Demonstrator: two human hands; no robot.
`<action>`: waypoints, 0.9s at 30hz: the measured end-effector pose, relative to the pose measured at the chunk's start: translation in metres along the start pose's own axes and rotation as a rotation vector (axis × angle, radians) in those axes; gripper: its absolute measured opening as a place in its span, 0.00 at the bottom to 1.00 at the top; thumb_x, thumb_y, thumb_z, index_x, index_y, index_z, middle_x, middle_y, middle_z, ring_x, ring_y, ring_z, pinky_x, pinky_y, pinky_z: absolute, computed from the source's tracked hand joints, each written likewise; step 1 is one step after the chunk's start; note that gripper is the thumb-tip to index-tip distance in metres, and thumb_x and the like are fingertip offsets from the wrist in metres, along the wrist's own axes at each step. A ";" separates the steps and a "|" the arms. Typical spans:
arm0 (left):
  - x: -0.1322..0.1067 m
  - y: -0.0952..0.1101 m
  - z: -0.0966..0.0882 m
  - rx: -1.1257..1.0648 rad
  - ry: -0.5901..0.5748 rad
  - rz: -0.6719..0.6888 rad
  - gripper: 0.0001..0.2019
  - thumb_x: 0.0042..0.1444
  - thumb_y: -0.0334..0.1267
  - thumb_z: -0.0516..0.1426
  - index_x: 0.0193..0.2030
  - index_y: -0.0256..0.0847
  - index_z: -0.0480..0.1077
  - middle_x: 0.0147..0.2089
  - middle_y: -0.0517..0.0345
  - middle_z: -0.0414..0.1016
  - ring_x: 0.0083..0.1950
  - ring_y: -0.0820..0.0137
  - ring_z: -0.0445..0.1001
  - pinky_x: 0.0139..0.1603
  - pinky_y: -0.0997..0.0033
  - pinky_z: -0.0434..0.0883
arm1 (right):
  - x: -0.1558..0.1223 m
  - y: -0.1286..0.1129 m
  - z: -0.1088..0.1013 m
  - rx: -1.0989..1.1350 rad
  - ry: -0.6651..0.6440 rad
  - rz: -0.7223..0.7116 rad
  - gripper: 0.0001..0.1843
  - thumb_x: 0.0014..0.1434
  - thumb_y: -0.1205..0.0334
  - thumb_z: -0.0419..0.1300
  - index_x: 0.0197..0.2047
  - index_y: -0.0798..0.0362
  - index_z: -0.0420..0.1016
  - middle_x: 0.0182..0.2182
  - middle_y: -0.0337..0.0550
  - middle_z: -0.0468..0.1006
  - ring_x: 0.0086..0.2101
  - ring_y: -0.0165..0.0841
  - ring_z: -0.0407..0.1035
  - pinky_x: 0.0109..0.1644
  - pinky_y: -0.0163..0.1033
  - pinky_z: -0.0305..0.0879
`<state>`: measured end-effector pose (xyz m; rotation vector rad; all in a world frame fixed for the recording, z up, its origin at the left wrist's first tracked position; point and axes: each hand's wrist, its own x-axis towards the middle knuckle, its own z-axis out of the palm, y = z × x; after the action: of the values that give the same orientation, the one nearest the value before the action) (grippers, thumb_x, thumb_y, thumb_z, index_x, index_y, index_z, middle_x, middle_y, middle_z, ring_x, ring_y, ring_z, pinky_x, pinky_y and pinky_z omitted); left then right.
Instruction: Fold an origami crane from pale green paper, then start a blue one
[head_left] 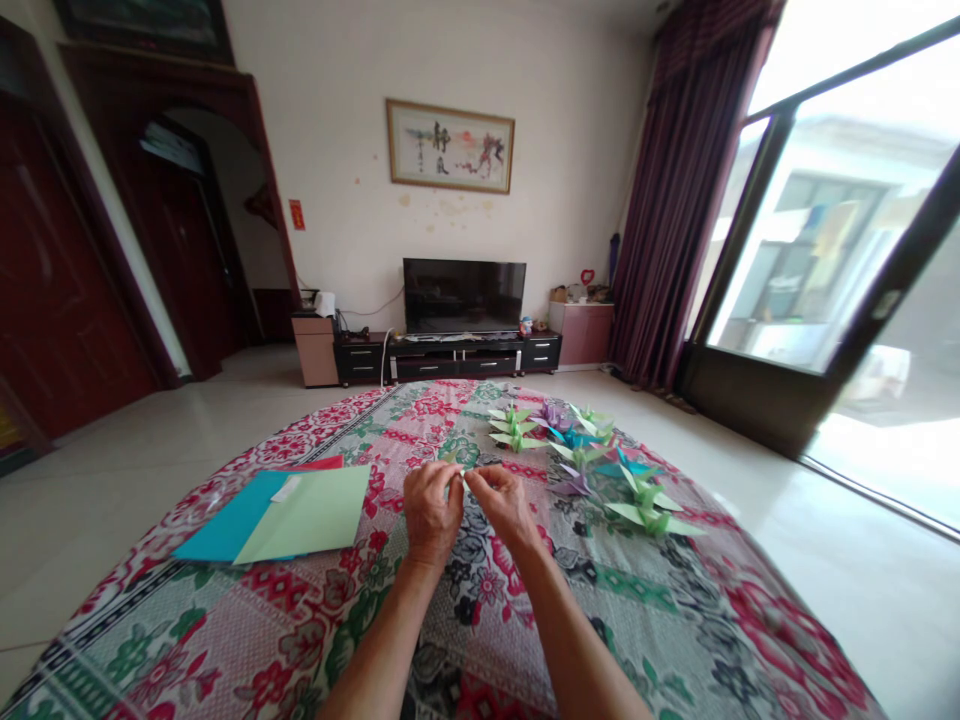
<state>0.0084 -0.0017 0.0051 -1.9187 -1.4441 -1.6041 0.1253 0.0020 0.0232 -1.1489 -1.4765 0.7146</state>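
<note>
Above the middle of the table, my left hand and my right hand meet, both with their fingers pinched. Between the fingertips is a small folded piece of pale green paper, mostly hidden by the fingers. Right of my hands stand several folded paper cranes in rows: a green crane, a purple crane, a blue crane and a nearer green crane. To the left lie flat sheets, a light green sheet overlapping a blue sheet, with a red sheet peeking out behind.
A patterned red, green and grey cloth covers the round table. A small white slip rests on the sheets. Beyond the table, a television stands on a black cabinet. A glass door is at the right.
</note>
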 end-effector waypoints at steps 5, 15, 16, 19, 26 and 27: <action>-0.001 0.001 0.000 0.073 0.009 0.064 0.09 0.57 0.36 0.52 0.38 0.40 0.73 0.37 0.52 0.75 0.40 0.66 0.70 0.44 0.64 0.63 | 0.001 -0.003 -0.003 0.137 -0.086 0.126 0.18 0.48 0.50 0.57 0.23 0.58 0.73 0.16 0.34 0.62 0.21 0.25 0.54 0.25 0.31 0.50; -0.002 0.004 0.000 0.123 0.014 0.106 0.09 0.57 0.35 0.52 0.38 0.40 0.73 0.38 0.51 0.74 0.41 0.65 0.69 0.45 0.63 0.61 | 0.001 -0.001 -0.002 0.413 -0.127 0.222 0.15 0.43 0.51 0.62 0.25 0.57 0.75 0.20 0.35 0.69 0.23 0.26 0.58 0.31 0.32 0.55; -0.002 0.004 0.000 0.123 0.019 0.107 0.09 0.58 0.35 0.51 0.38 0.40 0.73 0.38 0.51 0.74 0.40 0.65 0.69 0.45 0.63 0.62 | 0.001 0.001 -0.002 0.424 -0.135 0.226 0.15 0.43 0.52 0.62 0.25 0.57 0.75 0.21 0.36 0.70 0.24 0.26 0.59 0.33 0.33 0.56; -0.002 0.005 0.000 0.124 0.023 0.106 0.10 0.58 0.35 0.51 0.38 0.40 0.73 0.38 0.51 0.75 0.40 0.65 0.69 0.45 0.63 0.61 | 0.001 0.004 -0.002 0.374 -0.134 0.254 0.14 0.43 0.52 0.62 0.25 0.56 0.75 0.21 0.37 0.71 0.25 0.28 0.61 0.34 0.34 0.57; -0.002 0.003 0.000 0.099 0.008 0.090 0.09 0.57 0.35 0.52 0.38 0.40 0.73 0.38 0.51 0.74 0.41 0.65 0.69 0.45 0.63 0.63 | 0.001 0.003 -0.004 0.332 -0.084 0.208 0.10 0.46 0.56 0.59 0.26 0.55 0.73 0.21 0.36 0.71 0.24 0.27 0.61 0.30 0.32 0.56; -0.002 0.003 -0.001 0.086 0.009 0.085 0.09 0.57 0.35 0.52 0.38 0.40 0.73 0.38 0.52 0.74 0.41 0.65 0.69 0.45 0.63 0.63 | 0.002 0.003 -0.004 0.350 -0.073 0.172 0.10 0.45 0.57 0.59 0.27 0.55 0.73 0.22 0.36 0.71 0.24 0.27 0.61 0.30 0.32 0.57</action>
<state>0.0108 -0.0047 0.0049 -1.8962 -1.3855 -1.4862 0.1301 0.0040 0.0219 -0.9926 -1.2579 1.0967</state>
